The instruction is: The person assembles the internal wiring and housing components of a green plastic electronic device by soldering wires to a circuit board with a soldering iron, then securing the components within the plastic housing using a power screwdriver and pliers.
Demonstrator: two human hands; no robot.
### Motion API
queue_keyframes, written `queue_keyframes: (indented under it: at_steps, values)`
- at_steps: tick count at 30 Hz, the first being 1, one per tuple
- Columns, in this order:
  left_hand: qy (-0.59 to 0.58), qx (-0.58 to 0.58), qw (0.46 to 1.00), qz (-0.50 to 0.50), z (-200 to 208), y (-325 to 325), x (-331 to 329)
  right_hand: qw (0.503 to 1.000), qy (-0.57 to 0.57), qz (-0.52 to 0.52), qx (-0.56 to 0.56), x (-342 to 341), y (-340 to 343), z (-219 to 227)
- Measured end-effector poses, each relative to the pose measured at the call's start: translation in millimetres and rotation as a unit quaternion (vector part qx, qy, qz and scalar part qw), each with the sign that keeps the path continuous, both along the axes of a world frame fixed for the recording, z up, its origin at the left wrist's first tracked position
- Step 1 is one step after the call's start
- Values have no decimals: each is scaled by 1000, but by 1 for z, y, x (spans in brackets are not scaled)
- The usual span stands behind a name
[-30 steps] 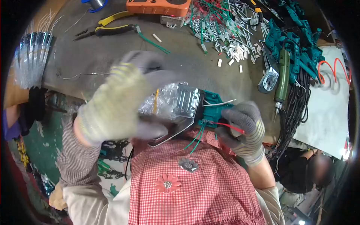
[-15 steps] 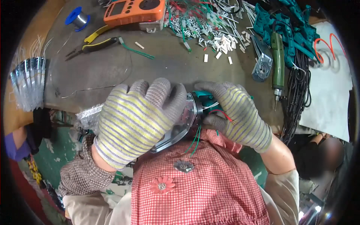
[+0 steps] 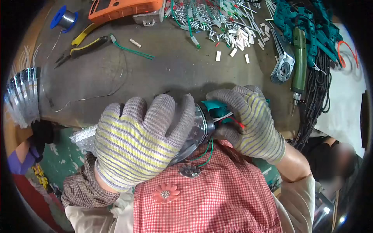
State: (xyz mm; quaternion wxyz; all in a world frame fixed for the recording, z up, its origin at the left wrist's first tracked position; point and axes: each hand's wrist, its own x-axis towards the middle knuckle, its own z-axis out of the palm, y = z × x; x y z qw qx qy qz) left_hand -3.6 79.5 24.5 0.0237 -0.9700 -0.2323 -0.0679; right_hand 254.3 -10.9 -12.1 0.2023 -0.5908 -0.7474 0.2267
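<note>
Between my hands, close to the apron, is a transparent housing with a dark rim [image 3: 209,121]. My left hand [image 3: 136,141], in a yellow-and-grey striped knit glove, is wrapped over its left part and hides most of it. A teal plastic piece [image 3: 216,110] sits at the housing's right end. My right hand [image 3: 254,122], gloved alike, pinches this piece between thumb and fingers. White wires and a red wire [image 3: 237,122] come out by the right thumb. Green wires [image 3: 210,153] hang below the rim. Bubble wrap [image 3: 85,139] shows left of my left hand.
On the table lie pliers [image 3: 81,50], a solder wire spool [image 3: 64,18], an orange meter [image 3: 120,8], a green-wired part [image 3: 132,49], and small white blocks [image 3: 241,39] beside metal pins. Rightward are a green electric screwdriver [image 3: 298,66], teal housings [image 3: 295,17] and black cables [image 3: 314,93]. Another person sits far right.
Both hands have come slightly lower in the view with the housing and teal piece still held. The red wire's end has drawn closer to my right thumb. The view itself has shifted a little.
</note>
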Motion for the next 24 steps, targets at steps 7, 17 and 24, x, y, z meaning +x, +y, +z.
queue_keyframes:
  at_steps: [7, 17, 24]
  values:
    - [-49, 9, 999, 7, -5, -5, 0, 999, -8, 22, 28, -5, -1, 6]
    - [-52, 13, 999, 2, -4, -8, -4, 999, -19, -1, 30, -10, -6, 9]
    - [-12, 10, 1000, 14, -6, -8, -4, 999, 19, -33, 39, -12, 2, -1]
